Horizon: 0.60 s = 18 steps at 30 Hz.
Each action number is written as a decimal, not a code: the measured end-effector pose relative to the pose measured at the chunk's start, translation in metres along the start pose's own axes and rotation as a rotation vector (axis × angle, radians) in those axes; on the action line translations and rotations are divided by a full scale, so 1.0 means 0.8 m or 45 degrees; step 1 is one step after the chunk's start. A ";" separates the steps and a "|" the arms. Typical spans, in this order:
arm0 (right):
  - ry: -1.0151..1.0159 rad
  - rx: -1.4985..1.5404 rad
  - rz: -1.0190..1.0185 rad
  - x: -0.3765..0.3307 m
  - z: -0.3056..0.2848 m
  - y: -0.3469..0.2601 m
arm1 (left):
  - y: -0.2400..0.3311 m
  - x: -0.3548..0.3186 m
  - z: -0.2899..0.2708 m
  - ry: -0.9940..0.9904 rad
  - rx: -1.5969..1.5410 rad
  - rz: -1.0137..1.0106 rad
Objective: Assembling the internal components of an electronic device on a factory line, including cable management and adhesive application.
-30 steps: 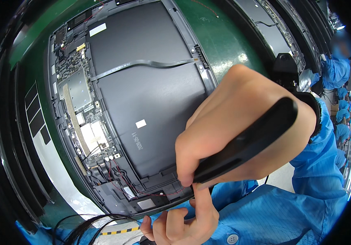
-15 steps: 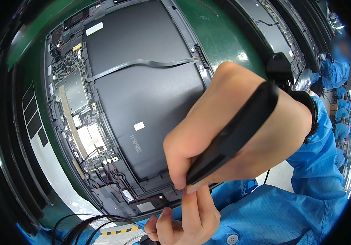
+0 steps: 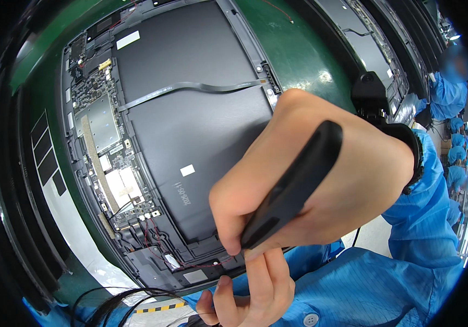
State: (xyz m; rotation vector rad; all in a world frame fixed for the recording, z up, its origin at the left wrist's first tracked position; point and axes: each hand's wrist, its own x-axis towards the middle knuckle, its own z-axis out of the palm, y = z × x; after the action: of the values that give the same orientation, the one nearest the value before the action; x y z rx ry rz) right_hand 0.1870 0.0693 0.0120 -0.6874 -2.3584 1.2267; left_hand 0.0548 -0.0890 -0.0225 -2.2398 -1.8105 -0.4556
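Note:
My right hand (image 3: 310, 180) is closed round a black tool (image 3: 294, 182) with a smooth, rounded handle, slanting down to the left. Its working tip is hidden by the fingers, so its exact kind does not show. Just below, my left hand (image 3: 255, 294) has its fingertips raised against the right hand's fingertips, the other fingers curled; what they pinch is hidden. Both hands are at the near right corner of an opened device chassis (image 3: 195, 147). A thin red wire (image 3: 206, 266) runs along its near edge toward the fingertips.
A circuit board (image 3: 100, 117) lines the chassis's left side, with a flat grey ribbon cable (image 3: 190, 86) crossing the middle. Left of it lies a white sheet with black pads (image 3: 43, 147). More opened chassis (image 3: 362, 41) stand at the far right. A co-worker's blue sleeve (image 3: 446, 98) shows beyond.
My right hand has shifted slightly left, and the black tool's upper end has swung left and down. My left hand has barely moved; the chassis sits nearly unchanged in view.

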 end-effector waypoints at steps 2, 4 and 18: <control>0.047 0.002 0.001 -0.001 0.002 -0.001 | 0.000 0.000 0.000 0.022 0.005 -0.003; 0.035 0.014 0.004 0.000 0.004 -0.003 | 0.000 -0.001 0.001 0.045 0.011 -0.008; 0.006 0.032 0.079 0.017 0.010 -0.013 | 0.001 -0.003 0.008 0.178 0.011 -0.015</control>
State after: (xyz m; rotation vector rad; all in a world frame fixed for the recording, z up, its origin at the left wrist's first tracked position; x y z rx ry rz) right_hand 0.1694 0.0666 0.0176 -0.7599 -2.3294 1.2771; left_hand 0.0556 -0.0888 -0.0291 -2.1348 -1.7532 -0.5893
